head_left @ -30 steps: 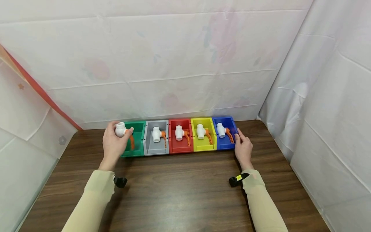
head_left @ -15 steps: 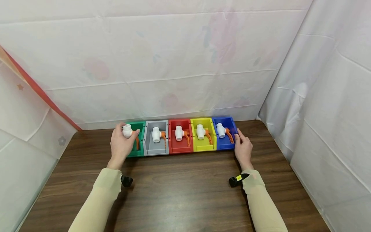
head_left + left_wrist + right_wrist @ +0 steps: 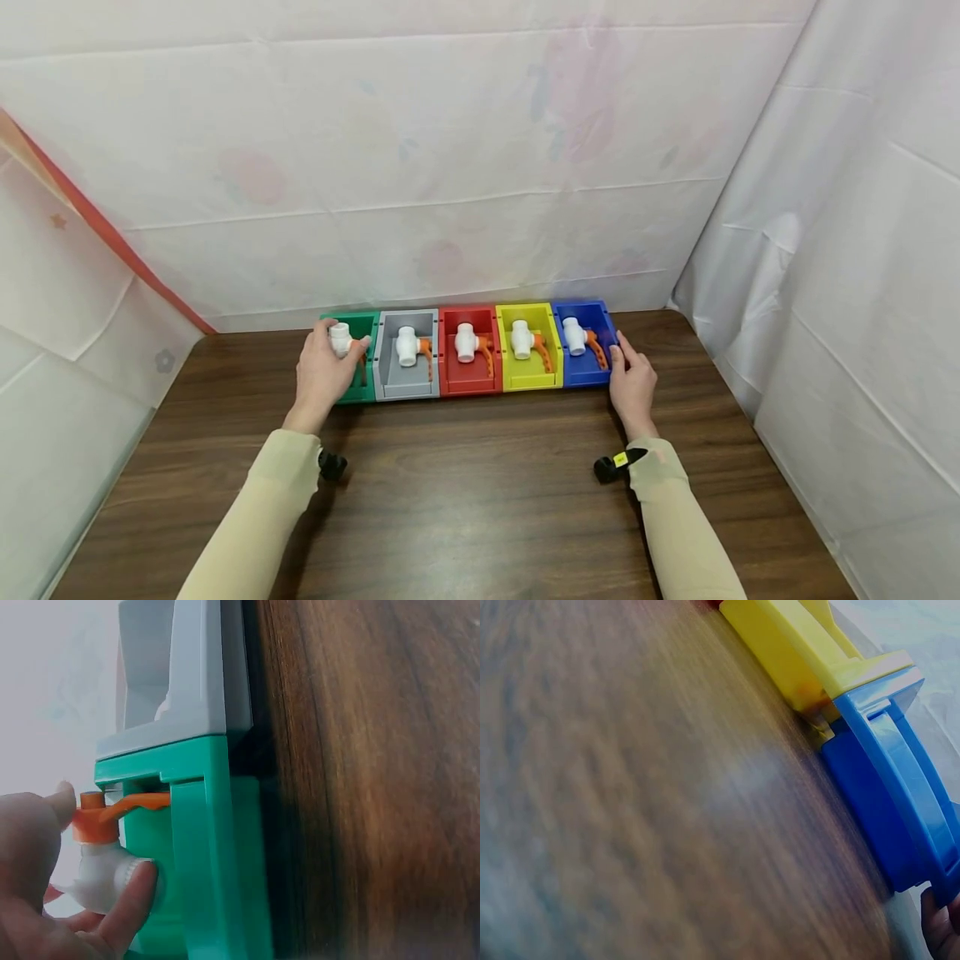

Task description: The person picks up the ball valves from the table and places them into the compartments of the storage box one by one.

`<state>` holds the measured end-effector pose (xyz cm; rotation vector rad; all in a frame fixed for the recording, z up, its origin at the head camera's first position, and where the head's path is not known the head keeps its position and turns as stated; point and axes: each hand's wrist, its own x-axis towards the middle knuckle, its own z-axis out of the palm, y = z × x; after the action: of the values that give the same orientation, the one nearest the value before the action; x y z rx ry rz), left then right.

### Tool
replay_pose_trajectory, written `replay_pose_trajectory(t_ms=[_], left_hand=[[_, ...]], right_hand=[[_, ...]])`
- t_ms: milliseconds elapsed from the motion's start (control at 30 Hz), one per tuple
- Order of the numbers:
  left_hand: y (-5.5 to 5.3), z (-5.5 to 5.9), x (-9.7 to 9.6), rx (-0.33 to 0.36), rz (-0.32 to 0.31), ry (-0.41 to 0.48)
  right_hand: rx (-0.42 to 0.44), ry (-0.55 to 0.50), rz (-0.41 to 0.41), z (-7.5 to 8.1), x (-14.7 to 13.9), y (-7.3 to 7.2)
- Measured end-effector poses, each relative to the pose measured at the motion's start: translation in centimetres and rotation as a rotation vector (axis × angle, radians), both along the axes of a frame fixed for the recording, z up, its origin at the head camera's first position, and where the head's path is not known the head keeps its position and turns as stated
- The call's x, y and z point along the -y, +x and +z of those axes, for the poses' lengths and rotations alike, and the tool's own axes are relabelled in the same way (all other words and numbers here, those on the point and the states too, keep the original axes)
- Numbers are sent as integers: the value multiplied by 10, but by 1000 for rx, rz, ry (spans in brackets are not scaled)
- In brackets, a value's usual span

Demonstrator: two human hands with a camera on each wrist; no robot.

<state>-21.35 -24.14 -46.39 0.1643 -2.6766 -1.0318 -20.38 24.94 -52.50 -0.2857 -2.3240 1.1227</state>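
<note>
My left hand grips a white ball valve with an orange lever, low in the green bin at the row's left end. In the left wrist view, fingers lie against the white valve body, and the orange lever points toward the bin's front wall. Whether the valve touches the bin floor, I cannot tell. My right hand holds the right wall of the blue bin, thumb and fingers at its edge. Only some fingertips show in the right wrist view.
Grey, red and yellow bins stand joined between the green and blue ones. Each of these, and the blue bin, holds one like valve. The row sits at the back of the brown wooden table, close to a white curtain.
My left hand has moved right and brought the ball valve from the green bin's left edge down into that bin. My right hand has stayed at the blue bin.
</note>
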Motion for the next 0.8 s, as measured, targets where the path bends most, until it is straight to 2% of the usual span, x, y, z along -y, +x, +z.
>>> replay_pose_trajectory(t_ms=[267,600,800], left_hand=[[1,0,5,-28,-45,-44],[-1,3,-1,24,12,-113],[-6,0,-2,2,8,-215]], right_hand=[[3,6,2,0,0,1],[15,-1,5,2,-1,1],[16,-4,7,3,-1,1]])
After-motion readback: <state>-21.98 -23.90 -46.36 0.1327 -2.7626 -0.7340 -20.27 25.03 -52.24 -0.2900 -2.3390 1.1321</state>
